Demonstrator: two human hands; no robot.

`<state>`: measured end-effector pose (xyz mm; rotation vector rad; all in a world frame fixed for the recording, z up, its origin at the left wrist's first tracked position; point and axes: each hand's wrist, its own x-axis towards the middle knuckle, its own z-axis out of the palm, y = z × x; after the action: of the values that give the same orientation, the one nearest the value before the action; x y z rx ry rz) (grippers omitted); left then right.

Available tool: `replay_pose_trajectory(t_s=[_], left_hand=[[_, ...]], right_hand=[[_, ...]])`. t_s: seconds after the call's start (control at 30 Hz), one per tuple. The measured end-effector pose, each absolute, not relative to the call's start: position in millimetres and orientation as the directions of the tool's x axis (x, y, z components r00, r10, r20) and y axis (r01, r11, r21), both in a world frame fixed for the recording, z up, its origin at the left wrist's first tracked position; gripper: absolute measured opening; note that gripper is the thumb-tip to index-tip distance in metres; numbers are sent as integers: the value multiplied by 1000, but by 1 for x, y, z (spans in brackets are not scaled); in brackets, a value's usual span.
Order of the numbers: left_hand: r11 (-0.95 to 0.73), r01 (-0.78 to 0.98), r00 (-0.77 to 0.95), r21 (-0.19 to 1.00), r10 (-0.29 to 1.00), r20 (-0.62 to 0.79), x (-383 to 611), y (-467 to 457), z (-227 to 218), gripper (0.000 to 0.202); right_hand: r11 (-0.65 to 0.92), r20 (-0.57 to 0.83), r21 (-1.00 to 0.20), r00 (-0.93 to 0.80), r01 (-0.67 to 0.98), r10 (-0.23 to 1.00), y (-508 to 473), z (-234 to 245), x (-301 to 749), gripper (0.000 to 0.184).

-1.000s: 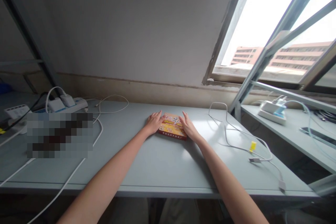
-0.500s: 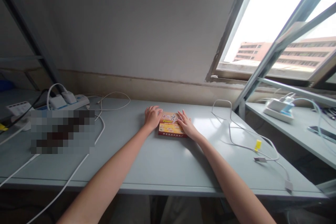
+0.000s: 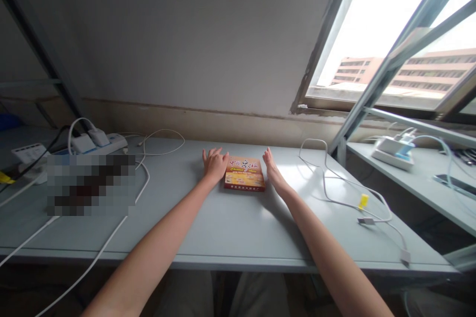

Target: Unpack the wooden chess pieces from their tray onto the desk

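A flat orange and red box (image 3: 244,173) with yellow lettering lies on the grey table (image 3: 230,228), far from me near the wall. My left hand (image 3: 214,164) rests flat on the table against the box's left edge, fingers stretched out. My right hand (image 3: 271,168) stands on its side just right of the box, fingers straight and together, holding nothing. Both arms reach far forward.
White cables (image 3: 336,193) with a yellow tag (image 3: 363,201) trail over the table's right side. A power strip (image 3: 97,144) with plugged chargers and more white cables sits at the left. A second table with a charger (image 3: 393,148) and a phone stands right, under the window.
My right hand has come off the top of the box and now sits beside its right edge. My left hand stays at the left edge. The box lies squarer to me.
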<state>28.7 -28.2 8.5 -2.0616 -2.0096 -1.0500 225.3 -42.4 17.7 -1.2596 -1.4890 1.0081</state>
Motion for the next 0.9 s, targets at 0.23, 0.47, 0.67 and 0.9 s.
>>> replay_pose_trajectory(t_s=[0.23, 0.47, 0.67, 0.9], left_hand=[[-148, 911, -73, 384, 860, 505, 29, -26, 5, 45], [-162, 905, -53, 394, 874, 482, 29, -28, 7, 41], [-165, 913, -43, 374, 871, 489, 29, -30, 8, 40], [-196, 915, -9, 353, 864, 503, 29, -31, 9, 40]], right_hand=[[102, 94, -970, -47, 220, 994, -46, 17, 226, 79], [69, 50, -956, -75, 284, 996, -50, 20, 223, 81], [100, 50, -877, -118, 470, 992, -49, 23, 222, 69], [261, 166, -801, -220, 539, 961, -42, 17, 222, 50]])
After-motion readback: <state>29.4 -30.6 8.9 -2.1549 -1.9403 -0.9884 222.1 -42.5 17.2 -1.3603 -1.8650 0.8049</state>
